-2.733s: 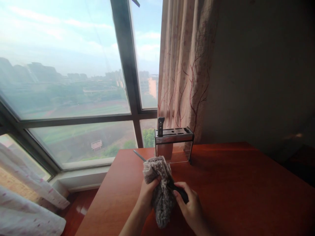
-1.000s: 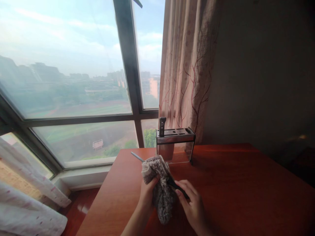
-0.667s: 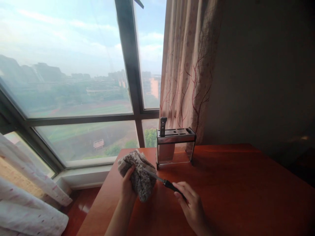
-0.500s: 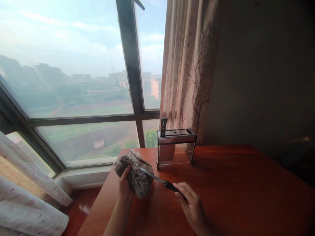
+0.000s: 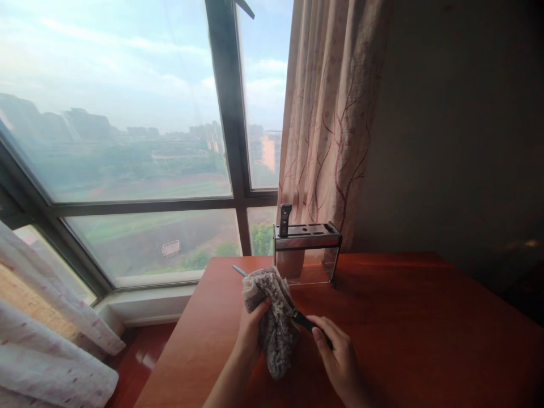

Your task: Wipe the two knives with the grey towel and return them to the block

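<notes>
My left hand [image 5: 254,326] is closed round a grey fluffy cloth [image 5: 276,340], which is wrapped over the rod of a sharpening steel [image 5: 306,323]. The steel's black handle lies in the closed fingers of my right hand [image 5: 338,348]. Its thin metal tip sticks out beyond the cloth at the upper left, while the middle of the rod is hidden inside the folds. Both hands are above the front part of the table. Behind them stands a knife block [image 5: 308,241] with a metal slotted top and clear sides, with one knife handle [image 5: 284,220] upright in its left slot.
The reddish-brown wooden table [image 5: 403,328] runs to the right, its left edge near my left forearm. Large windows [image 5: 140,147] fill the left and back. A patterned curtain [image 5: 331,124] hangs behind the knife block, and another curtain [image 5: 51,351] is at lower left.
The cloth has moved right and down along the rod towards the handle and now wraps round it. The rod's tip now shows past the cloth's far side. My right hand has shifted slightly right.
</notes>
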{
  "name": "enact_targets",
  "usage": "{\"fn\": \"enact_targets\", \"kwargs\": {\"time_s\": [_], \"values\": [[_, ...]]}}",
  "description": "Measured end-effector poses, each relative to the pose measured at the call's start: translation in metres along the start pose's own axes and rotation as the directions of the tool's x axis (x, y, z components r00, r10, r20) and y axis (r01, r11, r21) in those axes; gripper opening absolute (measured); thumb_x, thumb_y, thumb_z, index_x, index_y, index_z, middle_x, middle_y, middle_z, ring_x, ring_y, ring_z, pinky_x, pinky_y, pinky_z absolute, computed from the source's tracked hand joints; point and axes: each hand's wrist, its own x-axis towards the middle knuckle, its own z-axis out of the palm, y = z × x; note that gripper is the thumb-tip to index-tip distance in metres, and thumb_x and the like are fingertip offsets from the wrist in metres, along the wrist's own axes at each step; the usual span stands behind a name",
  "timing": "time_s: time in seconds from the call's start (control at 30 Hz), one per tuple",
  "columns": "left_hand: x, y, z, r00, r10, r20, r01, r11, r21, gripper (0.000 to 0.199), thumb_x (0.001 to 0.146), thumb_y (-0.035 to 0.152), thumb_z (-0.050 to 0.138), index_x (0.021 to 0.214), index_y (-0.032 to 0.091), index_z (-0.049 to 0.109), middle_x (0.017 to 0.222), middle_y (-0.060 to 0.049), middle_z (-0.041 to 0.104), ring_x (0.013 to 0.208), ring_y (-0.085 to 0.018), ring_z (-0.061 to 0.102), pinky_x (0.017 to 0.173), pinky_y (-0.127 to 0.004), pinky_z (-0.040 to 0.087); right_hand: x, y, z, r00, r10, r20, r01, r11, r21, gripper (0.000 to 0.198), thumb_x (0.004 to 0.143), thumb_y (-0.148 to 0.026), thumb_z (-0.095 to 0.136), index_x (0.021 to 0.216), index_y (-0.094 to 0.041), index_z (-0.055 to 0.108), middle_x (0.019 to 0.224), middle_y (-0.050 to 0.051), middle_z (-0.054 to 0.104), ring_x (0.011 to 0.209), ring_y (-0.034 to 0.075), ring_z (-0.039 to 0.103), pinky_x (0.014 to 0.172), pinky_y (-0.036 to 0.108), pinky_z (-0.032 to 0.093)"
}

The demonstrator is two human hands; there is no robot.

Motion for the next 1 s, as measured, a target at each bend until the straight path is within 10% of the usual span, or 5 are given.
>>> {"fn": "enact_targets", "kwargs": {"time_s": [0.2,0.53,0.73,1.0], "values": [[-0.006,-0.011,0.005,0.989,0.041,0.141,-0.056,0.993,0.105,0.043,0.060,0.024,0.084,0.098,0.013,0.066,0.089,-0.011,0.077,0.082,-0.030,0.073,0.076,-0.038,0.057,-0.004,-0.006,0.002,1.000,-0.002,0.003,0.002,1.000,0.017,0.028,0.091,-0.030,0.055,0.117,-0.022,0.059,0.106,0.009,0.070,0.096,0.023,0.069,0.085,0.029,0.055],[0.005,0.015,-0.006,0.999,-0.053,0.009,0.053,0.998,-0.029,0.022,0.074,0.022,0.071,0.093,0.010,0.067,0.077,-0.011,0.077,0.078,-0.030,0.074,0.072,-0.038,0.060,0.003,-0.005,-0.007,0.991,0.117,0.059,-0.122,0.988,0.095,0.024,0.093,-0.038,0.050,0.103,-0.024,0.066,0.096,0.005,0.071,0.090,0.021,0.068,0.077,0.024,0.052],[0.011,0.044,-0.015,0.988,0.126,-0.088,-0.137,0.983,-0.125,0.016,0.080,0.017,0.061,0.094,0.012,0.067,0.073,-0.008,0.077,0.076,-0.027,0.074,0.075,-0.037,0.061,0.002,-0.002,-0.011,0.964,0.264,0.029,-0.266,0.957,0.116,0.049,0.096,-0.048,0.039,0.059,-0.020,0.055,0.049,-0.002,0.047,0.047,0.014,0.049,0.048,0.024,0.035],[0.009,0.044,-0.018,0.987,0.150,-0.056,-0.157,0.979,-0.131,0.016,0.079,0.020,0.063,0.093,0.013,0.068,0.077,-0.009,0.077,0.082,-0.029,0.074,0.074,-0.038,0.061,0.000,0.000,-0.007,0.884,0.457,0.098,-0.466,0.848,0.254,0.059,0.093,-0.061,0.033,0.051,-0.021,0.044,0.042,-0.003,0.041,0.041,0.012,0.041,0.044,0.024,0.028]]}}
